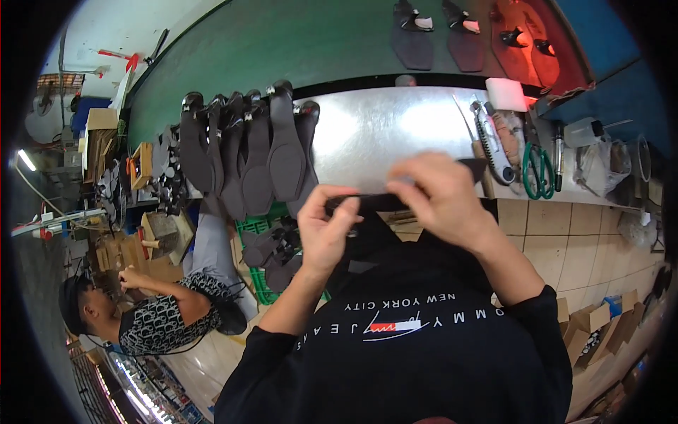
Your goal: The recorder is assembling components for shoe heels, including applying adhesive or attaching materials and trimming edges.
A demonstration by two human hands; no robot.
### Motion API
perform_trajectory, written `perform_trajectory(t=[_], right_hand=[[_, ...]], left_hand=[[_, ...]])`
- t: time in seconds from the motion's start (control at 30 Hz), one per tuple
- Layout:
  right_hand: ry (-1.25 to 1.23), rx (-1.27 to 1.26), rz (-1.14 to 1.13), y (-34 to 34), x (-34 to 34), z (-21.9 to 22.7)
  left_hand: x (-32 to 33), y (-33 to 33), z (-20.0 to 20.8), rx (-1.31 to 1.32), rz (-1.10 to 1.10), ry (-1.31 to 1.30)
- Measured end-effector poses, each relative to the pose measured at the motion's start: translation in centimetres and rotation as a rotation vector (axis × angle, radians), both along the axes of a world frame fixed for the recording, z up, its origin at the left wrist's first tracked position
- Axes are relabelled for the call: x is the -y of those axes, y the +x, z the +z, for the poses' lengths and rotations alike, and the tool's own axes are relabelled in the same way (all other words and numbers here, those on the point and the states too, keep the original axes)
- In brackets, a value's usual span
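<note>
A dark sandal sole (374, 203) is held nearly edge-on just over the near edge of the metal worktop. My left hand (323, 227) pinches its left end between thumb and fingers. Over its middle is my right hand (446, 200), slightly blurred, with thumb and fingertips pressed together; what they hold, if anything, I cannot make out. The sole's other end sticks out behind the right hand. Left of my hands, several dark sandal soles with straps (286, 152) lean in an overlapping row on the worktop.
Right on the worktop (381, 120) lie a utility knife (492, 145), green-handled scissors (538, 169), a marker (559, 157) and a white foam block (506, 94). A green belt (339, 42) beyond carries sandals (412, 46), some under red light. Another person (162, 311) sits at the left.
</note>
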State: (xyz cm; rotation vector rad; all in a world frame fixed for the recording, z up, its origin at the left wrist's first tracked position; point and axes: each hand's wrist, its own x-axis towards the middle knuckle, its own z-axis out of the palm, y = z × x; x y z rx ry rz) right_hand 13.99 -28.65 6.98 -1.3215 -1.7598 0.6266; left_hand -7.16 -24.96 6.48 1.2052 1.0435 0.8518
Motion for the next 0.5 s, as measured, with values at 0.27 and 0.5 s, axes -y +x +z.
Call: perform_trajectory(t=[0.27,0.5], right_hand=[[0.030,0.680,-0.640,6.4,-0.6,-4.4],[0.052,0.483,-0.466,5.7,0.1,-4.8]], left_hand=[[-1.2,-1.8,-4.1,0.352,0.056,-0.753],[-1.6,-1.1,-5.2,0.581,0.155,-1.025]])
